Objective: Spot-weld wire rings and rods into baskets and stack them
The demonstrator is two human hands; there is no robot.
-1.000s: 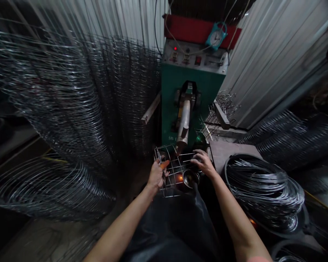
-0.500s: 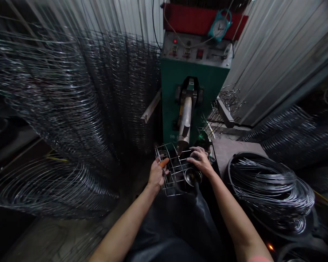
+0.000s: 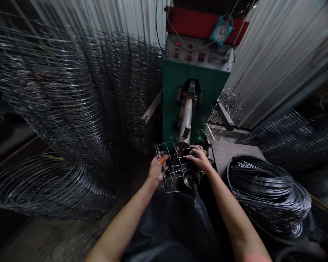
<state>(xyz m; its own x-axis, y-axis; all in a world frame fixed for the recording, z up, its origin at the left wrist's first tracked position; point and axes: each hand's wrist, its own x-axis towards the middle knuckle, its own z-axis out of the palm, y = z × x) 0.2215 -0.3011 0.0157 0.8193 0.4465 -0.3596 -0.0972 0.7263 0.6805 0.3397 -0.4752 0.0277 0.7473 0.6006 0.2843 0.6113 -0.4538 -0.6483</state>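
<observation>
A bent wire rack (image 3: 172, 174) is held under the tip of the green spot welder's arm (image 3: 185, 125). My left hand (image 3: 156, 169) grips the rack's left side; its thumb wears an orange finger cover (image 3: 163, 159). My right hand (image 3: 199, 158) is closed at the right of the welder's tip, thumb and forefinger at the end of a thin wire (image 3: 182, 157). I cannot tell whether that wire is joined to the rack. Just below the right hand sits a small round metal bowl (image 3: 191, 179), its contents too dark to name.
Tall stacks of wire frames (image 3: 71, 91) rise at the left. A tub (image 3: 229, 174) of wire rings (image 3: 270, 189) stands at the right, near a flat board (image 3: 237, 149). Two bars (image 3: 152, 107) jut out beside the welder. A teal clock (image 3: 222, 31) hangs above its panel.
The view has shifted slightly. The rack's near edge sits a little higher and its tilt differs a bit. Both hands keep nearly the same places, and the orange spark at lower right is gone.
</observation>
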